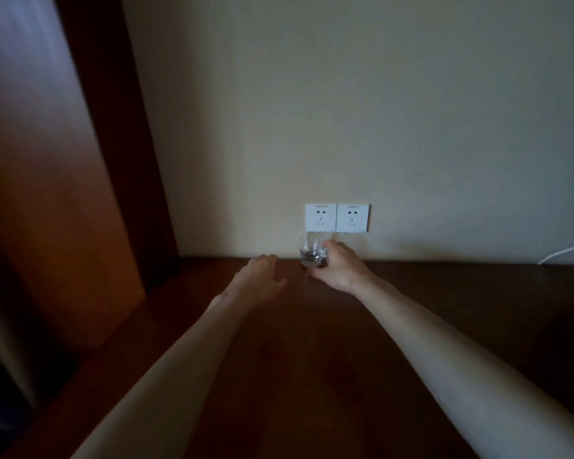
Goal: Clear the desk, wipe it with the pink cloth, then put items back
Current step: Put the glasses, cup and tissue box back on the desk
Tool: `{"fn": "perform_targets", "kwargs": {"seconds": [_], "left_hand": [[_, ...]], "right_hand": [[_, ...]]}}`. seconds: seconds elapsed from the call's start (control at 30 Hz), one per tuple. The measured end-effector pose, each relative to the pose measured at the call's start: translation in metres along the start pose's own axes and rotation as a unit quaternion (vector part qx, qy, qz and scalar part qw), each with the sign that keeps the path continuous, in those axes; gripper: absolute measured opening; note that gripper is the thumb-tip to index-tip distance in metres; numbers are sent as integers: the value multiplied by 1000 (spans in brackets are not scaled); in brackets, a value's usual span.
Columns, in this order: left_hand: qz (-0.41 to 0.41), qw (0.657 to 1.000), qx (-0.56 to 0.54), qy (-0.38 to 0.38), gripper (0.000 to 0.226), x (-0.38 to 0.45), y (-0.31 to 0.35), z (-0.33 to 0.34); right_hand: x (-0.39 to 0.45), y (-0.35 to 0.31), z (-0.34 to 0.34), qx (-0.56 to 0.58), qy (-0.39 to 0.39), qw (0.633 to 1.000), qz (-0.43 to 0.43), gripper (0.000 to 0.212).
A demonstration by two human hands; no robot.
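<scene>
Starting at the far left, a tall brown wooden panel (pixel 47 193) stands up beside the desk, and its bottom edge meets the desk top. The light there is dim, so little more can be made out.

Next comes the dark brown desk (pixel 312 359), which fills the whole bottom part of the view and runs back to a pale wall (pixel 345 111).

The person's left hand (pixel 260 276) reaches out over the back part of the desk. Its fingers are loose and a little bent, and it holds nothing. Whether it touches the wood or floats just above it cannot be told.

Just to the right of it is a small clear glass (pixel 312 250). It stands upright near the back edge of the desk, close to the wall. The person's right hand (pixel 340 268) grips the glass from the right side, with the fingers curled round it. The bottom of the glass looks to be at the desk top, but the picture does not show for sure if it rests there.

Right above the glass, two white wall sockets (pixel 337 218) sit side by side on the wall.

Far to the right, a thin white cable (pixel 564 251) comes in from the edge and curves down to the back of the desk.
</scene>
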State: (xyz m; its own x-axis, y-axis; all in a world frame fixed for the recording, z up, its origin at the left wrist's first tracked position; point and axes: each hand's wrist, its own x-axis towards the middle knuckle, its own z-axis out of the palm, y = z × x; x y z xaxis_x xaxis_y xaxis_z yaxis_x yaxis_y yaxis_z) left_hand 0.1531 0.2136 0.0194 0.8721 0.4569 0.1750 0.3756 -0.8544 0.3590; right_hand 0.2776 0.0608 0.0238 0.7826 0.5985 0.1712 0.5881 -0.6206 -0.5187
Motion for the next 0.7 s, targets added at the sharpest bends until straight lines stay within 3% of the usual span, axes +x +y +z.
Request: {"fn": "perform_targets", "kwargs": {"seconds": [0.23,0.47,0.7], "left_hand": [[-1,997,43,66,43,-209,-68,-60],[-166,976,81,112,35,-370,-196,-111],[-312,941,76,111,38,-474,-323,-109]], "right_hand": [[-139,-131,65,2,-85,983,-164,70],[-213,-271,176,14,-174,934,-311,62],[-219,-401,306,-16,-248,906,-343,62]]}}
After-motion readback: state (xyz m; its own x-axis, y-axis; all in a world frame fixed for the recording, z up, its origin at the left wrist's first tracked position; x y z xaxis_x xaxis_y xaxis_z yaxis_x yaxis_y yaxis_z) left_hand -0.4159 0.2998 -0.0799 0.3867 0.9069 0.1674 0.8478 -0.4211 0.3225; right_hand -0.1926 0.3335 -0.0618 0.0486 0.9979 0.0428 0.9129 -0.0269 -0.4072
